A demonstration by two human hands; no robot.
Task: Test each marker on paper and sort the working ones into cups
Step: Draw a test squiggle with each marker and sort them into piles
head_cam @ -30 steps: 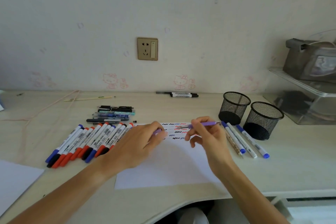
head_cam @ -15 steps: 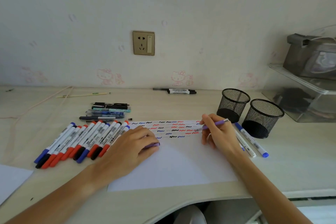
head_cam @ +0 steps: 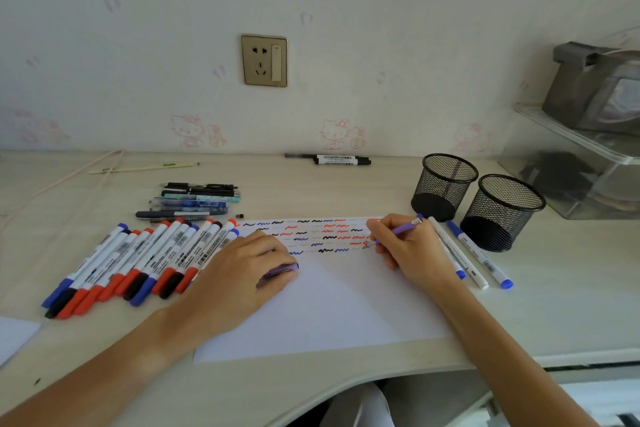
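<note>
head view: pale desk (head_cam: 571, 291) against white stickered wall (head_cam: 381, 28).

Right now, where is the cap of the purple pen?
In the head view, the purple cap is under the left hand, on the left part of the paper.

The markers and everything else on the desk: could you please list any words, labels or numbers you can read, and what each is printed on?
"WHITEBOARD": on the barrel of the rightmost marker in the row of markers left of the paper.
Print on the other barrels in that row: too blurred to read.
Label on the black marker by the wall: too small to read.
Labels on the three markers beside the mesh cups: unreadable.
Wall socket: no text legible.
</note>
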